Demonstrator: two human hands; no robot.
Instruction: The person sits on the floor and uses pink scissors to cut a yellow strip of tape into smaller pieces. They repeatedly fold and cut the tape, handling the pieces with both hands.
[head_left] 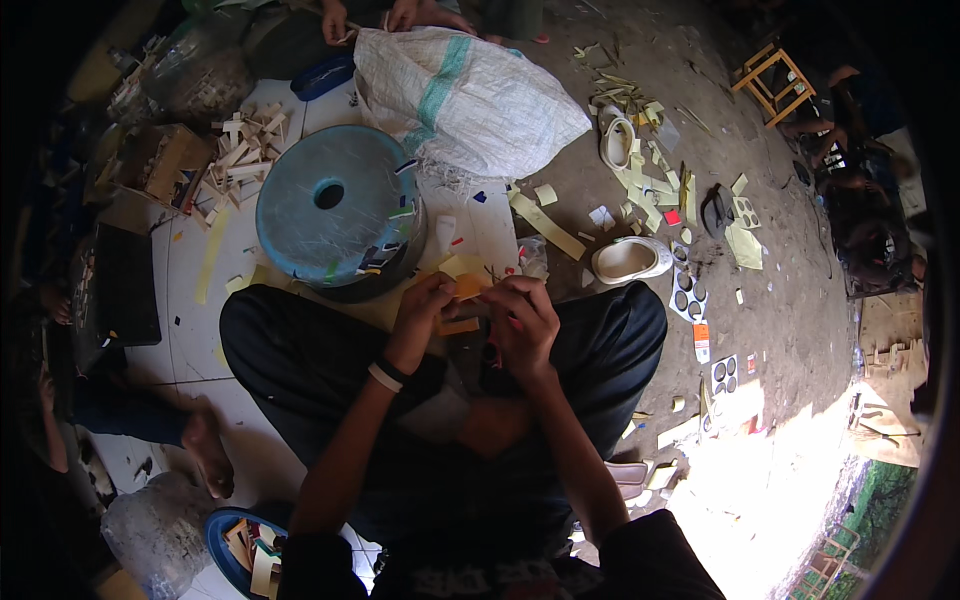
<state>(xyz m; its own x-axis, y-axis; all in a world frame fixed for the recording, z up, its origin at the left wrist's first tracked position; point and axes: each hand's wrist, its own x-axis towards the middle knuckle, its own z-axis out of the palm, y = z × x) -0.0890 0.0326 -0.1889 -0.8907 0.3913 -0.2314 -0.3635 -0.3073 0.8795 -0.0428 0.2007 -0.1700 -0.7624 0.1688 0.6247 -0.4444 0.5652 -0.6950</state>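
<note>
My left hand (427,308) pinches a small orange-yellow piece of sheet (470,286) above my crossed legs. Close beside it, my right hand (527,318) is closed around what look like small scissors (491,271). Their thin tips show at the sheet's edge, and red parts show by the fingers; most of the tool is hidden. Just in front of my hands stands a round blue-grey drum (300,215) with a hole in its top and bits of coloured tape stuck to its side.
A white woven sack (490,105) lies beyond the drum, near another person's hands (368,18). Small wood pieces (238,160) are heaped at the left. Yellow scraps (548,222) and two pale clogs (632,259) litter the floor. A blue bin (222,540) stands at lower left.
</note>
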